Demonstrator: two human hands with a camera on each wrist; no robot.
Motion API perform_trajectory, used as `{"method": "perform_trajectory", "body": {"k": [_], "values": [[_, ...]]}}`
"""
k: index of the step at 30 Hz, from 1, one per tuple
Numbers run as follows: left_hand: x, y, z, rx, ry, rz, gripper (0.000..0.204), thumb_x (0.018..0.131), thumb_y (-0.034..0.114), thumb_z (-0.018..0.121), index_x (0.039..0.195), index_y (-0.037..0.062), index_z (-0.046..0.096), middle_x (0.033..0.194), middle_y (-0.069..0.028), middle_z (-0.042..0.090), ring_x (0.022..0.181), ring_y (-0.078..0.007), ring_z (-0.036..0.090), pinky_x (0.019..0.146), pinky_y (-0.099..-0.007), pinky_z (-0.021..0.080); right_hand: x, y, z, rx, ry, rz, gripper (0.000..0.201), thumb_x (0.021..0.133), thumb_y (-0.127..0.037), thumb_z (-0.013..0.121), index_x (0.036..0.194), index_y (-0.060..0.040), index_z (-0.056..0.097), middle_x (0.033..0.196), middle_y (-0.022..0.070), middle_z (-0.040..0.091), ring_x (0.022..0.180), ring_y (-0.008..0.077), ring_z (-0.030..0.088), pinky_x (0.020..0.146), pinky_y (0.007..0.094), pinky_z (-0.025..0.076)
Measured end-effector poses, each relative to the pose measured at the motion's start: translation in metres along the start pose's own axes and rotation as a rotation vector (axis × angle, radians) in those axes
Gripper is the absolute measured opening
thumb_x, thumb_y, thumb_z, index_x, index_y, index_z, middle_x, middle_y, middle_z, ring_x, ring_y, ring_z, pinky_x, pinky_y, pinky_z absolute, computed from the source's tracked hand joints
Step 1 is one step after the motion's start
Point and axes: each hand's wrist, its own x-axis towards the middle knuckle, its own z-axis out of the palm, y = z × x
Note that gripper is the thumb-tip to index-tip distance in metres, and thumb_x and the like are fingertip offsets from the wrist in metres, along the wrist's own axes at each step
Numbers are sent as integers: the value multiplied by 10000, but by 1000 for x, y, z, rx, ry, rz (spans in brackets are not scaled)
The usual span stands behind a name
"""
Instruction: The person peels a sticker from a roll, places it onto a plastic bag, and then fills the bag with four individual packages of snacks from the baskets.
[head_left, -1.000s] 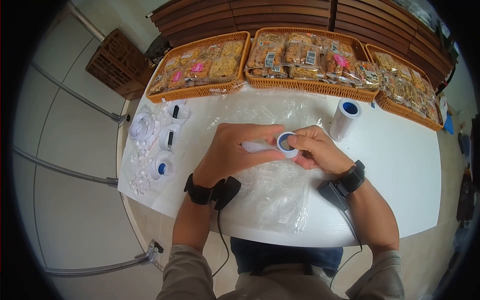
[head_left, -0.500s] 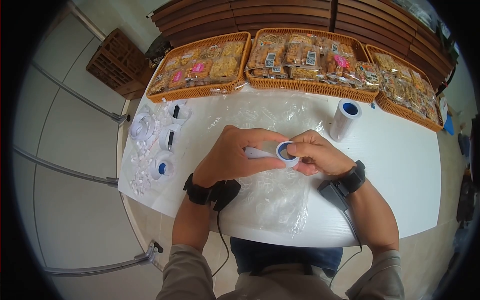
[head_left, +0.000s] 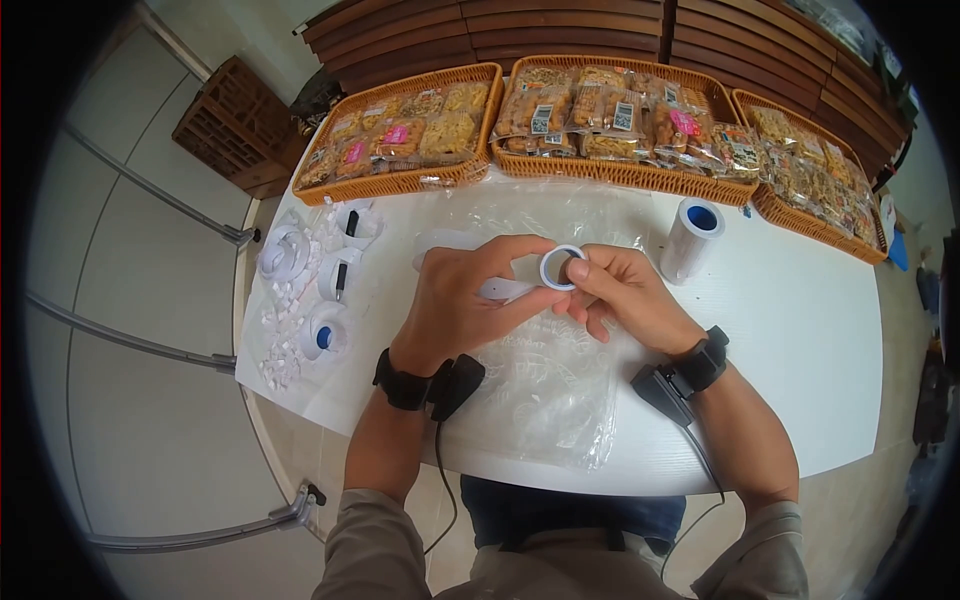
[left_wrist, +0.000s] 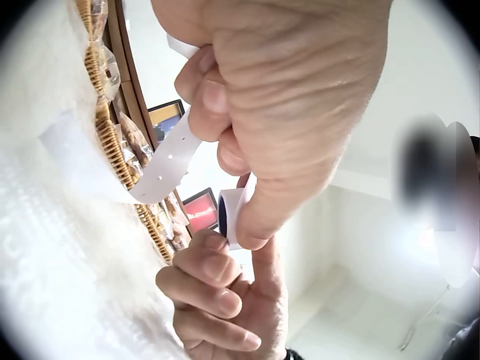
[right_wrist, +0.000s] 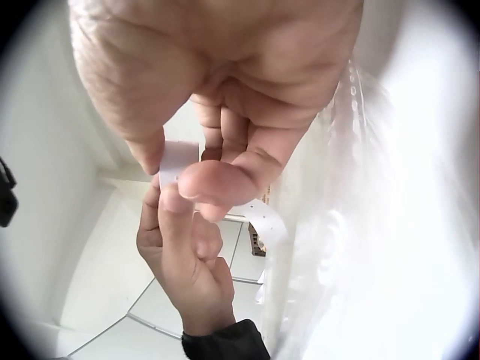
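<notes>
Both hands hold a small white tape-like roll [head_left: 545,268] with a blue inner core above the plastic sheet. The left hand [head_left: 455,300] pinches its left side between thumb and fingers. My right hand [head_left: 640,300] grips the right side, thumb at the core's opening. A white strip [left_wrist: 166,166] with small holes trails past the left hand's curled fingers in the left wrist view. In the right wrist view, the roll [right_wrist: 178,159] sits between the fingertips of both hands.
Clear plastic [head_left: 545,400] lies under the hands. Wicker baskets [head_left: 620,182] of packaged snacks line the back. A larger roll [head_left: 690,245] stands at the right; used white rolls [head_left: 325,330] and paper scraps [head_left: 280,350] lie at the left.
The hands and roll have moved slightly up and left. More white strip now shows beyond the left hand, and the right hand's lower fingers have shifted away from the roll.
</notes>
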Motion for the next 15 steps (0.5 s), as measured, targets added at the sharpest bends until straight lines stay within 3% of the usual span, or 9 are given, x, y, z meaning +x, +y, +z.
{"method": "perform_trajectory", "body": {"k": [2, 8, 15], "values": [[0, -6, 6, -11, 66, 48, 430, 689, 141, 891, 1082, 105, 721, 613, -8, 660, 481, -96, 607, 491, -213, 428, 0, 0, 2, -37, 29, -9, 368, 1033, -349, 556, 948, -8, 663, 797, 64, 691, 552, 60, 555, 462, 205, 436], [0, -5, 6, 2, 47, 37, 432, 683, 157, 900, 1070, 100, 718, 595, -8, 642, 487, -82, 594, 498, -213, 423, -2, 0, 3, -89, 46, 0, 411, 1023, -392, 571, 860, -26, 663, 717, 36, 662, 526, 43, 500, 467, 192, 375], [-1, 1, 1, -62, -149, -152, 479, 686, 151, 899, 1128, 96, 722, 604, -12, 620, 519, -69, 564, 533, -229, 412, -4, -3, 1, -66, 18, 67, 401, 1017, -373, 577, 778, -56, 631, 617, -11, 566, 488, 38, 428, 452, 198, 313]]}}
